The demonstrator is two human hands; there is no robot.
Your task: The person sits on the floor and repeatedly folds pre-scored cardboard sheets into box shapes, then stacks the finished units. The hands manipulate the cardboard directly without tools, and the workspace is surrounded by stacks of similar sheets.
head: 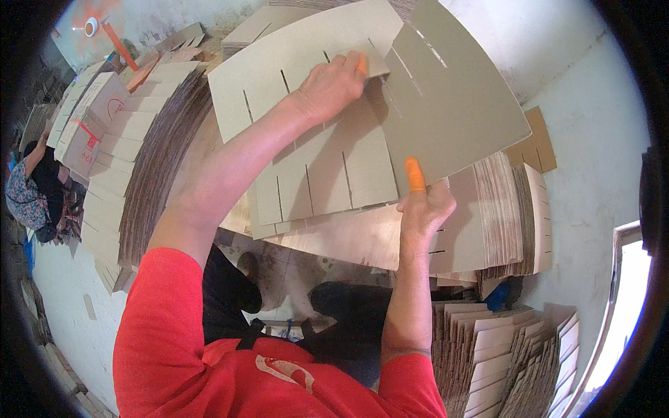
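My left hand (334,86), with an orange finger cot on one finger, is closed on the edge of a slotted cardboard sheet (266,52) near the top centre. My right hand (426,201), its thumb in an orange cot, grips the lower edge of a large grey-brown cardboard sheet (454,99) that is tilted up at the right. Beneath my left forearm, more slotted cardboard (324,183) lies on the wooden tabletop (345,237). Which layers are joined under my left fingers cannot be told.
Tall stacks of slotted cardboard stand at left (162,141) and right (499,209) of the table. A printed carton (91,125) rests on the left stack. More cardboard bundles (486,355) stand low at right. Another person (36,183) is at far left, beyond the stacks.
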